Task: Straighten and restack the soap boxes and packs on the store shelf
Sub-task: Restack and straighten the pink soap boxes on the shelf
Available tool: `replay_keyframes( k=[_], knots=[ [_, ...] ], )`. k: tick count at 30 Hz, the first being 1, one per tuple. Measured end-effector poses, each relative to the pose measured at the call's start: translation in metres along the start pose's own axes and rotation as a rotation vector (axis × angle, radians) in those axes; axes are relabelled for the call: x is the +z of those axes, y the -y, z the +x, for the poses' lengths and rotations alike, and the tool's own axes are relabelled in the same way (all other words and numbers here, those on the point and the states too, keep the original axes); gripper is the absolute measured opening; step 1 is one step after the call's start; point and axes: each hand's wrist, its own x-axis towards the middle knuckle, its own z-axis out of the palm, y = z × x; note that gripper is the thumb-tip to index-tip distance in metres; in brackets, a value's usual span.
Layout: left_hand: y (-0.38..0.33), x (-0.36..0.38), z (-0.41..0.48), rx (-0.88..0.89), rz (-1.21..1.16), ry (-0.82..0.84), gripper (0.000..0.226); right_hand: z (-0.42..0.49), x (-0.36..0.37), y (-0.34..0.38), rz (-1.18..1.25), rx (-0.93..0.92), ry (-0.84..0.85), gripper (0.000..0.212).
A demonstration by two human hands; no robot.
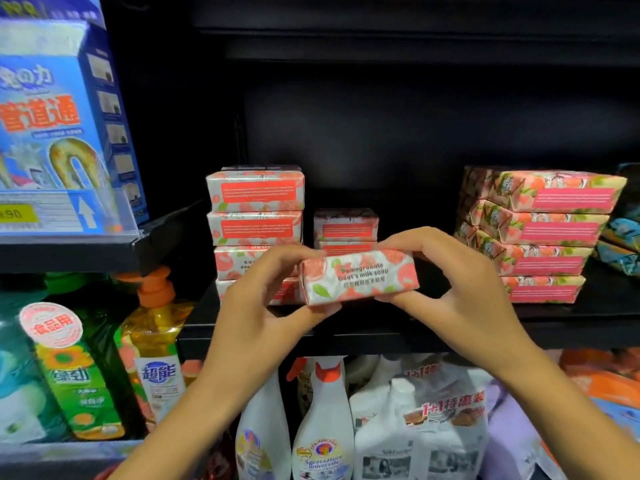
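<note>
A pink and white pomegranate goat's milk soap box (360, 277) is held in the air in front of the black shelf (346, 336). My left hand (258, 299) grips its left end, thumb below and fingers on top. My right hand (450, 282) grips its right end the same way. Behind on the left stands a stack of several matching soap boxes (256, 216). A shorter stack of two boxes (345, 230) sits behind the held box, partly hidden. At the right is a stack of larger floral soap packs (543, 233), staggered and slightly askew.
A blue drain-cleaner box (59, 126) stands on the upper left shelf. Dish-soap bottles (152, 344) fill the lower left. Spray bottles (322, 420) and refill bags (440, 420) sit below the shelf. Blue packs (623, 237) lie at the far right.
</note>
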Motion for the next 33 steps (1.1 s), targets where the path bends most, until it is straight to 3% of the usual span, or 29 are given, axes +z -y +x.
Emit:
replay_keyframes(
  k=[4, 8, 11, 14, 17, 20, 23, 26, 30, 33],
  knots=[
    [0.001, -0.004, 0.0, -0.125, 0.093, 0.06, 0.076, -0.008, 0.01, 0.0, -0.127, -0.215, -0.159, 0.02],
    [0.0, -0.002, 0.0, -0.118, -0.003, 0.051, 0.065, -0.008, 0.015, -0.001, -0.116, -0.277, -0.138, 0.03],
    [0.0, -0.004, -0.002, -0.032, 0.086, -0.006, 0.064, -0.009, 0.009, -0.002, -0.015, -0.123, 0.027, 0.06],
    [-0.001, -0.006, -0.002, 0.109, 0.23, -0.027, 0.063, -0.009, 0.006, -0.001, 0.259, 0.136, 0.176, 0.094],
    [0.0, -0.003, -0.002, 0.192, 0.259, -0.033, 0.058, -0.006, 0.01, 0.002, 0.517, 0.308, 0.176, 0.084],
    [0.001, 0.001, -0.002, 0.238, 0.303, -0.03, 0.052, -0.001, 0.013, 0.006, 0.581, 0.335, 0.155, 0.063],
    [0.002, -0.004, -0.002, 0.165, 0.291, 0.012, 0.065, 0.0, 0.013, 0.01, 0.584, 0.269, 0.063, 0.046],
    [0.0, -0.013, -0.004, -0.011, 0.189, 0.014, 0.076, -0.004, 0.019, 0.013, 0.404, 0.132, -0.034, 0.039],
    [0.0, -0.019, -0.005, -0.171, -0.01, 0.033, 0.066, -0.008, 0.03, 0.017, 0.348, -0.054, -0.092, 0.028],
    [0.002, -0.023, -0.01, -0.166, -0.067, 0.018, 0.057, -0.009, 0.039, 0.018, 0.29, -0.112, -0.061, 0.027]
  ],
)
